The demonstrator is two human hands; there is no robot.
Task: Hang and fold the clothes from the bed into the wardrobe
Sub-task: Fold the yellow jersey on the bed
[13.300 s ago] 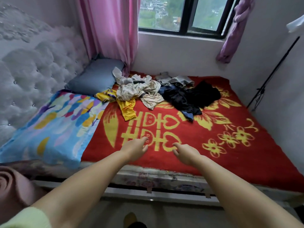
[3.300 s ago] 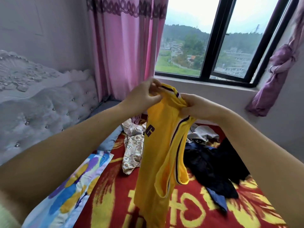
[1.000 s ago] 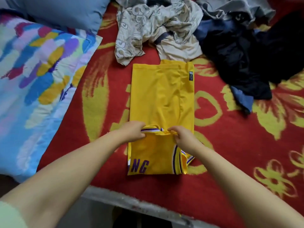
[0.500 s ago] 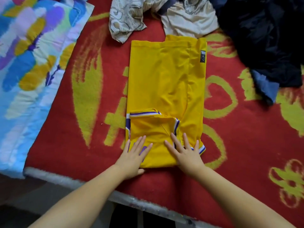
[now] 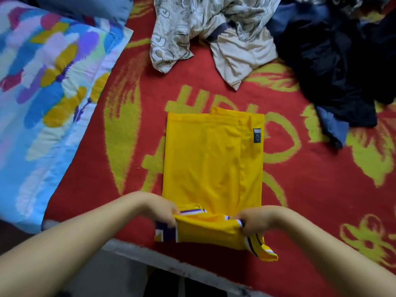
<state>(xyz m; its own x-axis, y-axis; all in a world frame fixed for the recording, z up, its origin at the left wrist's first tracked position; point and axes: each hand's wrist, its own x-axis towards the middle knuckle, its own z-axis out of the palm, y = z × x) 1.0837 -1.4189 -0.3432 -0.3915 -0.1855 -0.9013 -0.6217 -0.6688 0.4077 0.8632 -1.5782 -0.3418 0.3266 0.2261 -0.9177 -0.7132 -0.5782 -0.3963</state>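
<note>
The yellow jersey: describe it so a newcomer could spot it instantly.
On the red blanket with yellow motifs, nearest the bed's edge, lies the yellow jersey, folded narrow, both hands gripping its near end. Unlike the crumpled piles beyond, it is flat, bright yellow, purple-and-white trimmed.

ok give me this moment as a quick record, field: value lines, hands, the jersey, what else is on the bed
left hand: grips the near left corner of the yellow jersey
right hand: grips the near right corner of the same folded end
yellow jersey: folded into a long strip, flat on the red blanket, near end lifted
unfolded clothes: beige patterned garment and dark clothes pile beyond the jersey
pillow: colourful pillow to the left
wardrobe: not in view
</note>
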